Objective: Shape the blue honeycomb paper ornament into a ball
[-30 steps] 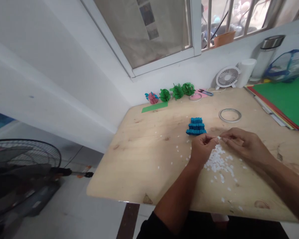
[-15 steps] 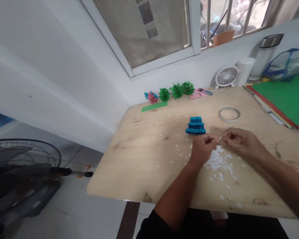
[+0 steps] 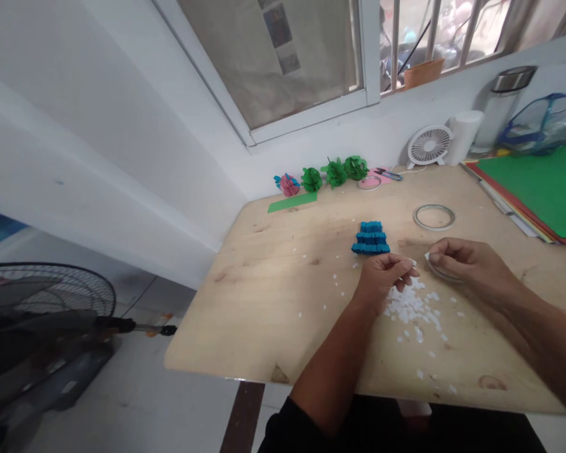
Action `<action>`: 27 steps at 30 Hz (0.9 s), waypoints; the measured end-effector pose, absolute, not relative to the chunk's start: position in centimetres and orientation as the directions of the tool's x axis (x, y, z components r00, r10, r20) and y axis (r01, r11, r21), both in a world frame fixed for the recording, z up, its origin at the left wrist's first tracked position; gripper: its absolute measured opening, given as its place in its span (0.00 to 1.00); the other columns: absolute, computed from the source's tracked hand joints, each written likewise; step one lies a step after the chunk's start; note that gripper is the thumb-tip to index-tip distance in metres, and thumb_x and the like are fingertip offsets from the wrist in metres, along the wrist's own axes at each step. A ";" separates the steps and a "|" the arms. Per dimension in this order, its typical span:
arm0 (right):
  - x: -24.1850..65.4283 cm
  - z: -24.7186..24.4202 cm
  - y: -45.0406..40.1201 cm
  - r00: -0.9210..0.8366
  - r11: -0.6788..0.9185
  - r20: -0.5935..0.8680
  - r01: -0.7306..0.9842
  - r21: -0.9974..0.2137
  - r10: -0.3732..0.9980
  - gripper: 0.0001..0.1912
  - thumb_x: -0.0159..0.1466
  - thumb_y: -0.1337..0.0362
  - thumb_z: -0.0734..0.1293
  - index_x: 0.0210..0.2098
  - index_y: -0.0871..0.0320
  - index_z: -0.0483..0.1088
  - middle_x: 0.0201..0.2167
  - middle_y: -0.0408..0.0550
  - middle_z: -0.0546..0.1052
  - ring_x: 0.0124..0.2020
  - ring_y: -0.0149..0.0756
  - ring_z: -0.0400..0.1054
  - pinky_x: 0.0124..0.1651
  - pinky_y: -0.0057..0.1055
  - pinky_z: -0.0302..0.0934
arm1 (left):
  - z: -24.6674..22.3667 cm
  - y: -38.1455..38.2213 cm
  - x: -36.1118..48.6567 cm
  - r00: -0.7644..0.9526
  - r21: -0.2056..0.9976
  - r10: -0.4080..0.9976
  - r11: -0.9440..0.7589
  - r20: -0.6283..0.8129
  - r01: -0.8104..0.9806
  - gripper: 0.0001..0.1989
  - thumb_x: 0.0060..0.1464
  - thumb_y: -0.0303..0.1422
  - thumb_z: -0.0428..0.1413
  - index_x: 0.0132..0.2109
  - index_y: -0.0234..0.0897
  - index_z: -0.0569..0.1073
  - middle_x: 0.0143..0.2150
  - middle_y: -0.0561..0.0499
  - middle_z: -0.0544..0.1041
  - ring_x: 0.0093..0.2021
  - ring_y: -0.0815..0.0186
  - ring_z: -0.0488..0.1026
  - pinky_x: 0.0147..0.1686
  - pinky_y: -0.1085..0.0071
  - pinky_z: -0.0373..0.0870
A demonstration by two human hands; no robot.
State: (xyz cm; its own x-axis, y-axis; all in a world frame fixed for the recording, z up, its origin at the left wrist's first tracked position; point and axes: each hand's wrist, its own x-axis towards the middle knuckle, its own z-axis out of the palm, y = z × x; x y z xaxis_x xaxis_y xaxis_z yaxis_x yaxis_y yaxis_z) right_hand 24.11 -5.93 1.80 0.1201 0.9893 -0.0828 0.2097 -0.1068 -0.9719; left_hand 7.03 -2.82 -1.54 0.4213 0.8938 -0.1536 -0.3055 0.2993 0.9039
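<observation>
My left hand (image 3: 385, 275) is closed in a pinch, with a small white bit of tape (image 3: 413, 263) at its fingertips. To its right, my right hand (image 3: 471, 264) is closed on a thin roll of tape (image 3: 442, 274), most of which the fingers hide; a white end sticks out by the thumb. A gap separates the two hands. Under and between them lies a loose heap of tiny white paper pieces (image 3: 412, 305). Just beyond my left hand stands a blue pleated paper stack (image 3: 370, 238) in several tiers.
Another tape roll (image 3: 434, 217) lies behind my right hand. Along the wall are green folded-paper balls (image 3: 336, 172), a pink one (image 3: 289, 184), a green strip (image 3: 292, 202), snips (image 3: 388, 173) and a small fan (image 3: 429, 145). Coloured sheets (image 3: 538, 189) lie at right.
My hands have moved apart from where their fingertips met. The right hand has turned, and the tape roll's edge now shows beneath it. My left fingers have opened out slightly around their pinch.
</observation>
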 end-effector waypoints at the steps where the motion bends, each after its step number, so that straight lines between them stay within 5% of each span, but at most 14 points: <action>1: 24.1 2.0 -6.0 0.131 -0.122 -0.098 0.196 -0.973 0.987 0.28 0.46 0.36 0.74 0.25 0.56 0.73 0.19 0.41 0.68 0.22 0.28 0.58 0.25 0.28 0.51 | -1.5 -2.8 7.0 0.412 0.899 0.897 0.303 -0.158 -0.315 0.22 0.38 0.48 0.69 0.28 0.33 0.75 0.25 0.49 0.77 0.20 0.74 0.67 0.19 0.75 0.58; 7: 23.8 2.6 -6.3 0.122 -0.122 -0.105 0.143 -0.982 0.987 0.29 0.45 0.36 0.75 0.28 0.56 0.75 0.22 0.42 0.71 0.24 0.29 0.60 0.28 0.29 0.53 | -0.1 -3.3 6.6 0.378 0.848 0.917 0.299 -0.129 -0.437 0.18 0.41 0.37 0.67 0.40 0.36 0.77 0.33 0.50 0.80 0.25 0.71 0.72 0.24 0.74 0.64; 15: 23.7 2.2 -6.1 0.116 -0.099 -0.079 0.176 -0.979 0.990 0.30 0.46 0.35 0.75 0.31 0.56 0.77 0.26 0.45 0.76 0.27 0.31 0.63 0.31 0.30 0.55 | -0.1 -3.4 6.6 0.353 0.883 0.932 0.232 -0.082 -0.409 0.04 0.40 0.31 0.60 0.26 0.35 0.75 0.29 0.49 0.78 0.27 0.70 0.72 0.25 0.75 0.65; 27: 23.9 1.0 -5.9 0.048 0.014 0.032 0.334 -0.943 0.998 0.26 0.54 0.38 0.70 0.31 0.56 0.77 0.30 0.50 0.80 0.31 0.38 0.69 0.34 0.34 0.61 | -0.6 -3.3 6.9 0.419 0.963 0.908 0.123 -0.011 -0.241 0.15 0.49 0.43 0.60 0.38 0.35 0.73 0.27 0.52 0.75 0.24 0.70 0.72 0.24 0.74 0.64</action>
